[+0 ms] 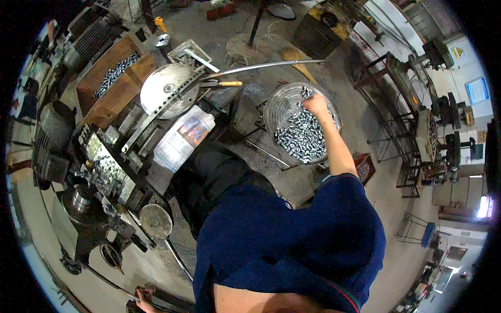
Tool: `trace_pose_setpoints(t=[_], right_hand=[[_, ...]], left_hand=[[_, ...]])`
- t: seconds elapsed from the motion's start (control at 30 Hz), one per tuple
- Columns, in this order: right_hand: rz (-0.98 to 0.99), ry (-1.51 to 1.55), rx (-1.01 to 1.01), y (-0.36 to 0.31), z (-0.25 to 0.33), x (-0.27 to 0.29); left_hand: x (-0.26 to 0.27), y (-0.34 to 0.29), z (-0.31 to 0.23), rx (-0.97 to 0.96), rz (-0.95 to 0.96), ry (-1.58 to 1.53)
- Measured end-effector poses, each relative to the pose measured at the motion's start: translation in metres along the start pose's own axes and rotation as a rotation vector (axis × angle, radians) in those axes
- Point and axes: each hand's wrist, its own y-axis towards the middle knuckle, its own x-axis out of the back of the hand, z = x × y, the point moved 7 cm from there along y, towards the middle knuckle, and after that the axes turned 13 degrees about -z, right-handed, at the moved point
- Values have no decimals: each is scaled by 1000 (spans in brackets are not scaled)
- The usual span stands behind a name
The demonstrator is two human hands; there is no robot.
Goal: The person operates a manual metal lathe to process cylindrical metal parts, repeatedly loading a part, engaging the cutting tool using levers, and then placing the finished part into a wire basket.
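My right arm reaches out to a round perforated metal basin (273,107), like a large colander. It holds many small shiny cylindrical metal pieces (300,136). My right hand (316,105) is over the upper part of this heap with its fingers curled closed; what is inside them is hidden. Down at the lower left edge, my left hand (144,301) is closed at the end of a long thin metal lever (112,284) on the machine. Only part of that hand shows.
The machine (107,161), littered with metal chips, stands at left, with a round pale metal cover (164,86) and a printed paper bag (183,136). Beyond is a wooden box (107,56) of similar pieces. A long curved metal strip (261,67) juts toward the basin. Work stands (389,86) line the right.
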Motion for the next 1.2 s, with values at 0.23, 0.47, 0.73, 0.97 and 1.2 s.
trace_pose_setpoints(t=[0.23,0.47,0.73,0.97,1.2], right_hand=[[435,-153,220,-59,-2,-109],[438,-186,284,-74,35,-113],[338,-149,279,-54,40,-112],[402,657,580,-75,245,14],[560,1311,1422,-251,474,186]], left_hand=[[5,-5,-26,-22,-70,90],[-6,-28,-42,-28,-2,-410],[22,-37,-23,-232,-198,266],[-28,-123,-205,-543,-105,437],[-166,-189,-304,-688,451,-158]])
